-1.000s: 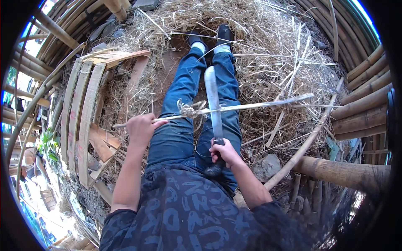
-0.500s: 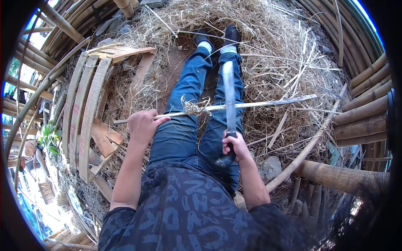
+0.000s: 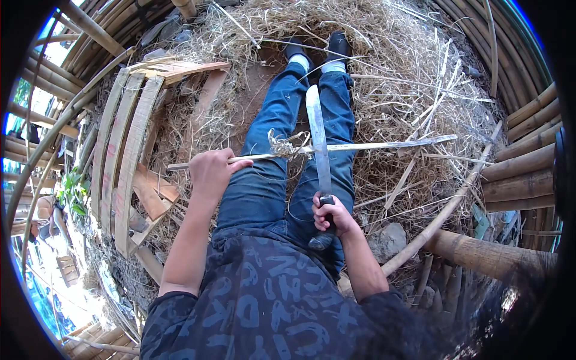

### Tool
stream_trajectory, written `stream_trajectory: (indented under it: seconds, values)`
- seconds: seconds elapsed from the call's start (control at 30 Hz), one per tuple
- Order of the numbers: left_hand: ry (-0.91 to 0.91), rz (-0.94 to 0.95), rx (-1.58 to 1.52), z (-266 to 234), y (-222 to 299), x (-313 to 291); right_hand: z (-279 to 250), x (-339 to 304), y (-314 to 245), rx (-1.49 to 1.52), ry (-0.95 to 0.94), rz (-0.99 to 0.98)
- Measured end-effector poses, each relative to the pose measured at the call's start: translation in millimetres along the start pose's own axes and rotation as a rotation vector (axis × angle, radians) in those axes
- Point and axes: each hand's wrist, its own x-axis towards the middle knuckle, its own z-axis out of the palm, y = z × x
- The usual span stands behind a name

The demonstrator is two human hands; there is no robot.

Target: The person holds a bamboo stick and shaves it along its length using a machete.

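Note:
My left hand is closed round a thin split bamboo strip near its left end, thumb laid along it. The strip crosses over my thighs and reaches out to the right. Curled shavings cling to it between my knees. In my right hand is the dark handle of a machete, its long blade pointing away from me. The blade lies across the strip, just right of the shavings; whether its edge bites into the strip I cannot tell.
Thin shavings cover the ground around my outstretched legs. A slatted wooden crate stands at the left. To the right are a rock, a long pole and a thick bamboo pole. Bamboo walls curve around.
The machete blade has swung left along the strip, toward the shavings, and now tilts to the left. My left hand keeps its hold on the strip.

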Motion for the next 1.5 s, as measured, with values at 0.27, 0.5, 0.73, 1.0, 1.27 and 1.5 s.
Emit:
stream_trajectory:
  seconds: [0.27, 0.5, 0.73, 1.0, 1.27, 1.5]
  values:
    - [0.012, 0.008, 0.012, 4, 8, 3, 13, 5, -7, -0.111, 0.497, -0.155]
    - [0.010, 0.009, -0.015, 9, -8, 1, 12, 2, -5, -0.072, 0.066, 0.024]
    - [0.058, 0.031, -0.005, 7, 2, 1, 5, 6, 2, 0.188, -0.008, -0.119]
    - [0.012, 0.012, -0.021, 3, 0, 9, 30, 1, 3, -0.153, 0.222, 0.020]
    - [0.001, 0.003, -0.003, 7, 5, 8, 6, 5, 5, 0.273, -0.127, -0.043]
    - [0.008, 0.006, -0.017, 9, 3, 12, 37, 1, 4, -0.322, 0.343, -0.020]
